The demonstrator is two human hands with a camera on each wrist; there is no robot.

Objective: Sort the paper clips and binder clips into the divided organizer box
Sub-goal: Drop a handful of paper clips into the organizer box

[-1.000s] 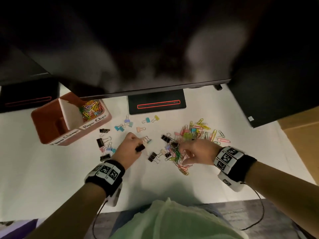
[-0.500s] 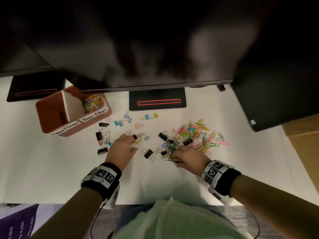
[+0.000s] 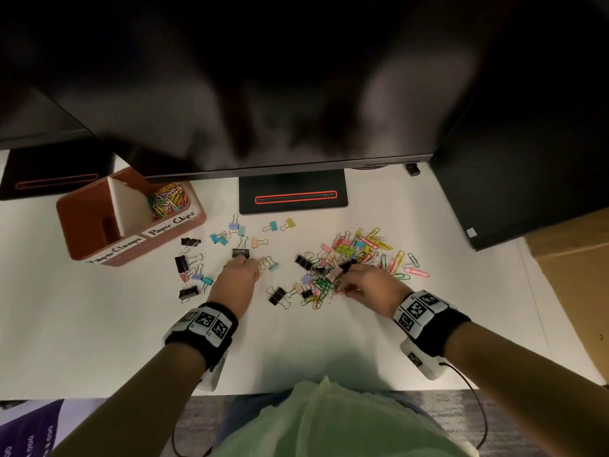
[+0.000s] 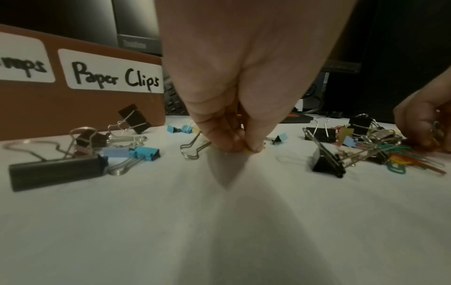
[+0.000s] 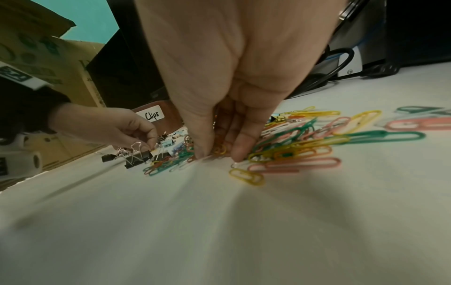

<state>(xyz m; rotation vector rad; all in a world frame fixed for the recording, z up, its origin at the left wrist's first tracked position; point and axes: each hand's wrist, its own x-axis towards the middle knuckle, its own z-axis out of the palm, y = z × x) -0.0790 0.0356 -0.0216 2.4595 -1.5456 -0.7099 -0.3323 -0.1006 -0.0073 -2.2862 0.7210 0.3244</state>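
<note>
The brown organizer box (image 3: 94,225) stands at the back left; its "Paper Clips" side holds coloured paper clips (image 3: 166,199). My left hand (image 3: 244,263) is down on the white table among scattered binder clips (image 3: 188,265). In the left wrist view its thumb and fingers (image 4: 219,138) pinch a small yellow binder clip (image 4: 246,151). A black binder clip (image 3: 240,253) lies just beyond it. My right hand (image 3: 342,278) is over the mixed pile of paper clips (image 3: 369,249). Its fingertips (image 5: 202,152) pinch a few paper clips (image 5: 220,149) from the pile.
A dark monitor overhangs the back, with its stand base (image 3: 293,192) on the table. A black computer case (image 3: 527,192) and a cardboard box (image 3: 576,265) stand on the right. More black binder clips (image 3: 278,296) lie between my hands.
My left hand has set down the black binder clip it held and now pinches a small yellow one. My right hand has shifted over the pile, pinching paper clips.
</note>
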